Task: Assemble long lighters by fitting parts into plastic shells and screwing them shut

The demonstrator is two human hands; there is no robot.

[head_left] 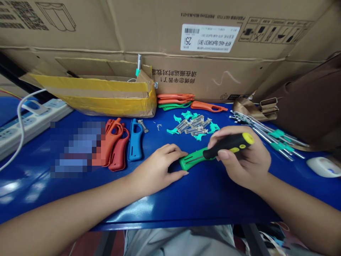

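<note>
My right hand [246,161] is closed around a black and yellow screwdriver [231,144], its tip down on a green plastic shell [193,160] lying on the blue table [202,199]. My left hand [160,169] pinches the left end of that green shell and holds it against the table. Just behind the hands lies a heap of small teal and metal parts [194,126].
Red shells [115,145] and a blue shell [135,140] lie at the left, orange and green shells [176,100] at the back. Metal rods with teal ends [271,137] lie right. A taped cardboard box [106,96], a power strip [29,119] and large cartons [170,39] surround.
</note>
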